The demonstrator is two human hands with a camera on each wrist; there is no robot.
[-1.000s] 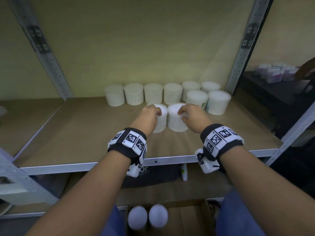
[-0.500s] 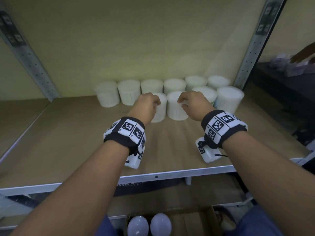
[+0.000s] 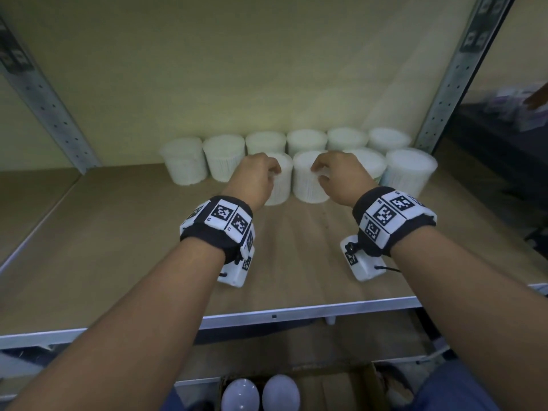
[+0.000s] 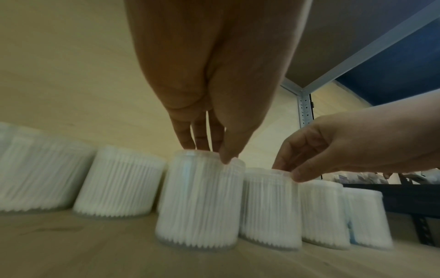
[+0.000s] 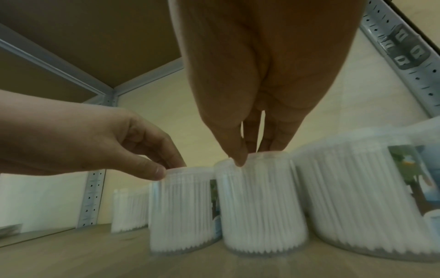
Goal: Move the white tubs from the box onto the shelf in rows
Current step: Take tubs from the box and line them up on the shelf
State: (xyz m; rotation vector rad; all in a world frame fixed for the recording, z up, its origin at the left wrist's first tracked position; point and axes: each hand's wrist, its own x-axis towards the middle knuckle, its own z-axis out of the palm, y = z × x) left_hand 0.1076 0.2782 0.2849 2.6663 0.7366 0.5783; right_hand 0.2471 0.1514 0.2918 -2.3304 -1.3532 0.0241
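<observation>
Both hands [image 3: 299, 176] pinching, arms outstretched.

Six tubs [image 3: 307, 140] are lined along the back of the shelf [image 3: 118, 247]; four more [image 3: 410, 170] are set just before them, toward the right. Below, two tubs [image 3: 259, 396] are left in the box [image 3: 369, 387].

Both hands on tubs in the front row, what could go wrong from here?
1. Each hand, left hand and right hand, pinches only a tub's top rim; the left tub or right tub might tip on release.
2. The tubs stand packed close; nudging one may shove the back row.
</observation>
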